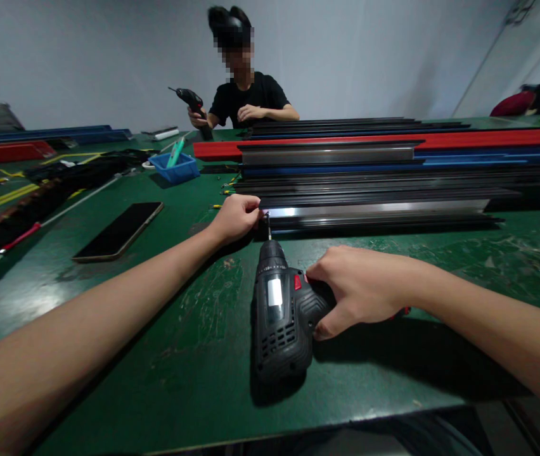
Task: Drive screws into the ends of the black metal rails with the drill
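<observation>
My right hand (365,285) is wrapped around the handle of a black cordless drill (279,316) with a red button. The drill lies on its side low over the green table, its bit (269,227) pointing away from me. The bit's tip is at the left end of a dark metal profile with a shiny silver channel (379,211). At that same end my left hand (236,218) is closed in a pinch, right beside the tip. What lies between its fingertips is too small to make out.
Behind lie stacked black, blue and red profiles (488,137). To the left are a phone (118,232), a blue bin (175,170) holding a green-handled tool, yellow cords and a red-handled screwdriver (25,234). Across the table (194,380) a person (248,98) holds another drill (191,100).
</observation>
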`<state>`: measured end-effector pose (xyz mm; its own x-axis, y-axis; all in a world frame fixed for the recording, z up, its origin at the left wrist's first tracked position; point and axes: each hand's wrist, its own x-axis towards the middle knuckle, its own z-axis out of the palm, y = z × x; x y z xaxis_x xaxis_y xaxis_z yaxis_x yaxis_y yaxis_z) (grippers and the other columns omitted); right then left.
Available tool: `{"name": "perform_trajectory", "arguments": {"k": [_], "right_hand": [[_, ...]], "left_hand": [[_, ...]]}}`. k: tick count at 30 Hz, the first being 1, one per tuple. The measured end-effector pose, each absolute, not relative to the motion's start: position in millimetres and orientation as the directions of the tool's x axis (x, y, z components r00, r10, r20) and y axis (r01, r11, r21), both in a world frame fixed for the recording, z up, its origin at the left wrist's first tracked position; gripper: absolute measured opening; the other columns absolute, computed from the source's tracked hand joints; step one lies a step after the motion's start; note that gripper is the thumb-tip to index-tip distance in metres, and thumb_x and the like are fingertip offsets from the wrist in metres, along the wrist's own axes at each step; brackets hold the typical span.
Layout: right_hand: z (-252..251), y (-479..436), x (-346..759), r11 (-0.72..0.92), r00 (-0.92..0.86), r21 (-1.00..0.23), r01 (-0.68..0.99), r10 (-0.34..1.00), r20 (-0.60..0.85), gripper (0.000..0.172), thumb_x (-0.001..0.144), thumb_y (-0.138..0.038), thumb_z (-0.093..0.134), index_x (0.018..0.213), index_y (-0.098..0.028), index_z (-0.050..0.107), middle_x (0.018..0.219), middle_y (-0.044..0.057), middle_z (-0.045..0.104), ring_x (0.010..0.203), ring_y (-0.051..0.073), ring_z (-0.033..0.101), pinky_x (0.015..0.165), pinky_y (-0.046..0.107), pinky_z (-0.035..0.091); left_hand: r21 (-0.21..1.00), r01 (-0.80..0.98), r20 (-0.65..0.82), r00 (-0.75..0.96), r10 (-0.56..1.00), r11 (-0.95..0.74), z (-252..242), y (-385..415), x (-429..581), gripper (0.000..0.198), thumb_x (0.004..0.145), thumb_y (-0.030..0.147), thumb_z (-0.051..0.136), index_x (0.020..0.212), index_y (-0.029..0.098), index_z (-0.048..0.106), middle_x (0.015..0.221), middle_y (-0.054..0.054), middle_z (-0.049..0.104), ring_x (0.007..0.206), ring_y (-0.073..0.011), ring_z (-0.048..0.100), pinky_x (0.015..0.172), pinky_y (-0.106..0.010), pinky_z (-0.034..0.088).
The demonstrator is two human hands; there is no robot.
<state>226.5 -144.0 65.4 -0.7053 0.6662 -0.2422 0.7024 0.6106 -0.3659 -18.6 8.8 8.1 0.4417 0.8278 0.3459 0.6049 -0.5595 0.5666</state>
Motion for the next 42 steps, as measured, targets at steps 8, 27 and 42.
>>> {"name": "perform_trajectory", "arguments": {"k": [8,27,42], "right_hand": [[65.2,-144.7,226.9,0.607,-0.706,-0.375,0.7,0.667,-0.238,0.048,0.073,-0.064,0.077,0.082,-0.017,0.071,0.065,0.0,0.06,0.055,0.015,0.042,0.052,0.032,0.028],[66.3,-145.0,226.3,0.594,-0.698,-0.383,0.708,0.671,-0.25,0.048,0.073,-0.064,0.077,0.082,-0.018,0.07,0.065,-0.001,0.058,0.054,0.015,0.042,0.051,0.032,0.028],[64.7,-144.3,226.6,0.604,-0.704,-0.378,0.702,0.669,-0.239,0.047,0.072,-0.064,0.078,0.079,-0.019,0.068,0.063,-0.002,0.056,0.053,0.014,0.041,0.05,0.032,0.028]], "left_hand": [[0.564,0.612,0.335,0.445,0.831,-0.555,10.2,7.4,-17.3,0.023,0.076,0.023,0.055,0.054,0.018,0.05,0.05,0.001,0.051,0.055,-0.0112,0.044,0.056,-0.025,0.031],[0.539,0.635,0.341,0.435,0.833,-0.553,10.3,6.9,-16.4,0.024,0.077,0.02,0.054,0.053,0.018,0.049,0.052,0.001,0.051,0.056,-0.0118,0.044,0.058,-0.026,0.03],[0.562,0.623,0.332,0.432,0.839,-0.544,10.7,6.0,-15.1,0.025,0.077,0.021,0.054,0.052,0.018,0.049,0.05,0.002,0.052,0.054,-0.0116,0.045,0.057,-0.025,0.031]]}}
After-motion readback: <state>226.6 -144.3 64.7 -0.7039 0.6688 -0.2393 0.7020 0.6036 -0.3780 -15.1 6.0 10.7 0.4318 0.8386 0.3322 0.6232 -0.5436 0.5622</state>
